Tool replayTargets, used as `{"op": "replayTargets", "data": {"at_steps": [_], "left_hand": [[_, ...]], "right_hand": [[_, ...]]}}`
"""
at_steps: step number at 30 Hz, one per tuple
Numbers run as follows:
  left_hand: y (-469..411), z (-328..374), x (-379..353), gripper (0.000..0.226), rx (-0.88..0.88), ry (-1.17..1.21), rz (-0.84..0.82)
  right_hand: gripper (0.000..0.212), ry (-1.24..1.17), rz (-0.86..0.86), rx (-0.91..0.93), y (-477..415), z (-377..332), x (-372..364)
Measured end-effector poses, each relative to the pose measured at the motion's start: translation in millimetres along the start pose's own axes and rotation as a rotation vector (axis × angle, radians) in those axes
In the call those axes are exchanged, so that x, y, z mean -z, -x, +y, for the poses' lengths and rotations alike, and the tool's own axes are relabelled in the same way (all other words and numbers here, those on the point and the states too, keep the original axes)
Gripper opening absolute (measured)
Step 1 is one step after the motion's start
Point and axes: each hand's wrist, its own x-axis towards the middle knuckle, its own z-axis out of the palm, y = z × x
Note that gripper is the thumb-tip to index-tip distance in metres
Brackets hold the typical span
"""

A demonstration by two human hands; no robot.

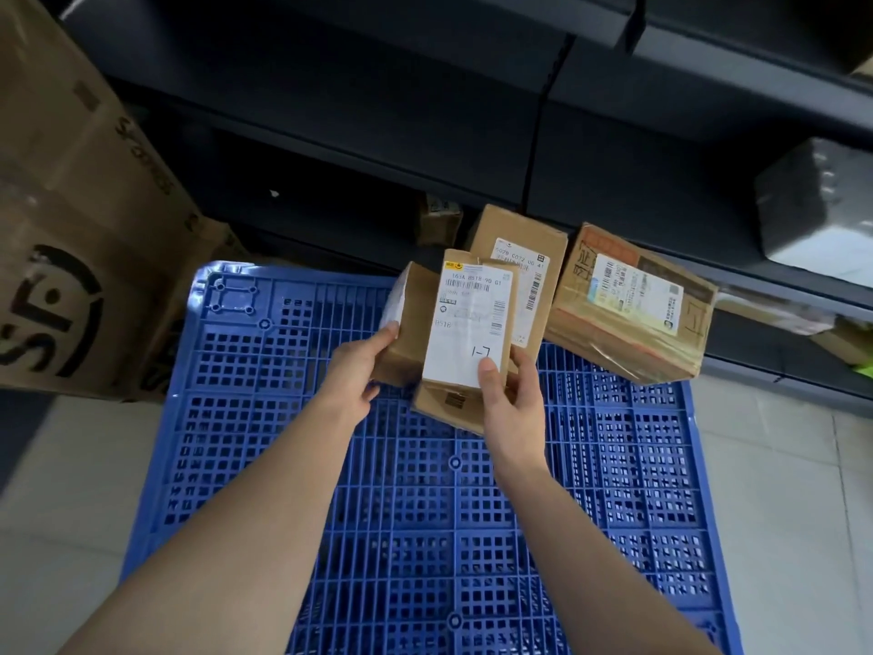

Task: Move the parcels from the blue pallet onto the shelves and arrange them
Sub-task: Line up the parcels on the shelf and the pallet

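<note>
The right hand [510,399] is pinching a white-labelled parcel [472,314] at its near end, thumb pressing on the label and fingers curling underneath. Its long axis is running away from the person, label facing up. Just left of it, the left hand [359,375] is gripping a smaller brown box [408,323], which is tilting leftward. Below both hands is lying the blue pallet [425,512]. Beyond and right of the right hand, a taped carton [628,309] is sitting tilted.

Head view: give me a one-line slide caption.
Over the blue pallet, the left hand grips a small box and the right hand holds a labelled parcel.
</note>
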Motion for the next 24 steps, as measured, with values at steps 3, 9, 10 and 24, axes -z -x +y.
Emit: {"op": "replayTargets", "data": {"at_steps": [3,9,10,24], "left_hand": [[9,3,11,0.072,-0.007,0.098,-0.071],[29,3,22,0.036,-0.107,0.127,-0.105],[31,4,24,0.030,-0.122,0.163,-0.112],[115,11,64,0.017,-0.324,0.313,-0.082]], "right_hand": [[0.033,-0.034,-0.019,-0.018,1,-2,0],[0.041,-0.045,-0.085,-0.046,6,-5,0],[0.038,-0.048,-0.083,-0.044,7,-6,0],[0.040,-0.077,-0.152,0.002,61,-36,-4]]}}
